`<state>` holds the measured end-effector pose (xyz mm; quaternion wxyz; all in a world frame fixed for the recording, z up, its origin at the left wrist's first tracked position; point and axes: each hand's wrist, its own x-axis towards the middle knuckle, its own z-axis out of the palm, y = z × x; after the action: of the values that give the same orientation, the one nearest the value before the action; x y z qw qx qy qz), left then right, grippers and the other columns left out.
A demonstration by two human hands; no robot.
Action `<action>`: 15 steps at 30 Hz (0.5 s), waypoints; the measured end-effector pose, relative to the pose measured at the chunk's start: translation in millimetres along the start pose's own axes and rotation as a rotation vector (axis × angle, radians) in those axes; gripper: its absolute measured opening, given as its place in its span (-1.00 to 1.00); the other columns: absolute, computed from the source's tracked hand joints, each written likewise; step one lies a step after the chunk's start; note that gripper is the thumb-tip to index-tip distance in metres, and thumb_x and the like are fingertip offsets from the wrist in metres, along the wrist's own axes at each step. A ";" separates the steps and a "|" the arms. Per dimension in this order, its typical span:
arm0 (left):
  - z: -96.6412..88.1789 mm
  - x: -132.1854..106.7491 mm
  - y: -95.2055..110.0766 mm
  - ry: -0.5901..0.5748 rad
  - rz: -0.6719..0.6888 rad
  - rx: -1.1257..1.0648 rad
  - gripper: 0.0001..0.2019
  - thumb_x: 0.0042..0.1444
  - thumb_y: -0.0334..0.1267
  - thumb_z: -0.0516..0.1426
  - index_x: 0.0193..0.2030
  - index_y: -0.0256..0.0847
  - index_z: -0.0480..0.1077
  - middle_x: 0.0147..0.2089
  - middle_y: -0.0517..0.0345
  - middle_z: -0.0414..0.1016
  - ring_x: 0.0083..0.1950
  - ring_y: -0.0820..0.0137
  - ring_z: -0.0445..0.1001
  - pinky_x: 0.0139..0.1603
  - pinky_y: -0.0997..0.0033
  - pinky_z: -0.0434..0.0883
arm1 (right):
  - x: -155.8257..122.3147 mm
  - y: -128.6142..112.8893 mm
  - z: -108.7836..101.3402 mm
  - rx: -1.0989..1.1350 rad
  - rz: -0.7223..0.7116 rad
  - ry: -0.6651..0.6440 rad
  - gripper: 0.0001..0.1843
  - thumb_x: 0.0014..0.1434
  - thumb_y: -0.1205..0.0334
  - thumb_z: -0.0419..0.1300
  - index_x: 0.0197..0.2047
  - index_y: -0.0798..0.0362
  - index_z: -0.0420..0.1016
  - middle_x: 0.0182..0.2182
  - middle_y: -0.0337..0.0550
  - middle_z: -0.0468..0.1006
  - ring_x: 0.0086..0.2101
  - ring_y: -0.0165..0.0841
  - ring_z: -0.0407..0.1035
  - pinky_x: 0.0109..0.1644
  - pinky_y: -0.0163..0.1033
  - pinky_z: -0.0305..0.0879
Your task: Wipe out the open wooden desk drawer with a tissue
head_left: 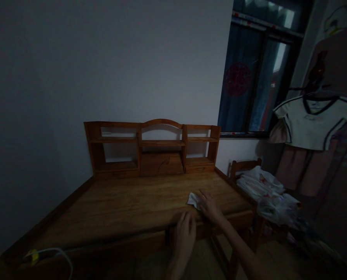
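A crumpled white cloth (193, 200) lies flat on the wooden bench (127, 204), at about nine to ten o'clock from the right grip (207, 205), whose fingers touch its near side; whether they pinch or merely press it I cannot tell. With part covered, its long axis is unclear. The left grip (186, 229), farther off at the bench's front edge, has its fingers together, palm hidden; the cloth sits at its one o'clock. A shelf unit (162, 143) stands at the bench's twelve o'clock, a bag-laden chair (246, 163) at three.
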<state>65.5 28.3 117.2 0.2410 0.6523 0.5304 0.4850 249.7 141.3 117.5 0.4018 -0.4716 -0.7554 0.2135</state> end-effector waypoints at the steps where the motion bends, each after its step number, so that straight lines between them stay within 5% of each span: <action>1: 3.3 15.3 3.2 -0.072 0.103 0.120 -0.50 0.38 -0.10 -0.16 0.23 -0.22 0.42 0.32 -0.09 0.40 0.32 0.19 0.36 0.38 0.14 0.23 | -5.4 2.5 -0.5 -0.169 -0.061 -0.080 -0.36 0.14 0.27 0.13 0.31 -0.07 0.36 0.41 -0.13 0.16 0.41 -0.19 -0.09 0.48 0.06 -0.40; 3: 13.2 40.1 0.6 -0.174 0.268 0.331 -0.46 0.39 -0.10 -0.18 0.35 -0.28 0.31 0.42 -0.09 0.27 0.45 0.17 0.18 0.49 0.07 0.05 | -13.4 9.6 -1.9 -0.429 -0.105 -0.200 -0.39 0.24 0.23 0.04 0.37 -0.04 0.28 0.40 -0.08 0.18 0.40 -0.21 -0.05 0.48 0.07 -0.39; 5: 25.2 53.3 -9.6 -0.232 0.315 0.468 -0.44 0.39 -0.06 -0.19 0.33 -0.29 0.33 0.39 -0.13 0.31 0.44 0.14 0.21 0.49 0.02 0.05 | -16.7 17.5 -5.0 -0.495 -0.061 -0.236 -0.42 0.31 0.18 -0.03 0.37 -0.01 0.28 0.38 -0.04 0.22 0.39 -0.22 0.01 0.48 0.06 -0.32; 10: 42.4 43.8 -24.9 -0.231 0.322 0.578 -0.42 0.40 0.00 -0.23 0.27 -0.21 0.41 0.37 -0.14 0.35 0.40 0.14 0.28 0.43 -0.02 0.17 | -19.6 22.3 -17.2 -0.482 -0.043 -0.168 -0.47 0.34 0.05 -0.06 0.33 -0.13 0.34 0.38 -0.11 0.22 0.39 -0.20 0.00 0.46 0.17 -0.30; 12: 39.3 33.7 -18.8 -0.203 0.277 0.579 -0.40 0.38 0.04 -0.20 0.28 -0.23 0.40 0.39 -0.17 0.31 0.40 0.09 0.27 0.43 -0.07 0.16 | -31.2 19.1 -18.8 -0.383 -0.040 0.052 -0.47 0.30 0.01 0.00 0.27 -0.10 0.41 0.32 -0.05 0.32 0.36 -0.14 0.07 0.45 0.19 -0.26; 15: 26.5 16.3 -7.5 -0.129 0.265 0.499 -0.40 0.35 0.08 -0.13 0.32 -0.24 0.36 0.45 -0.16 0.20 0.45 0.06 0.19 0.44 -0.11 0.12 | -66.5 15.5 -13.9 0.000 0.163 0.613 -0.45 0.22 -0.09 0.06 0.13 0.04 0.51 0.07 0.07 0.56 0.15 -0.07 0.36 0.29 0.10 0.20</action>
<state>85.0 51.1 106.1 0.0407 0.7845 0.5270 0.3243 284.8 88.8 87.8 0.5924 -0.5729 -0.5588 0.0928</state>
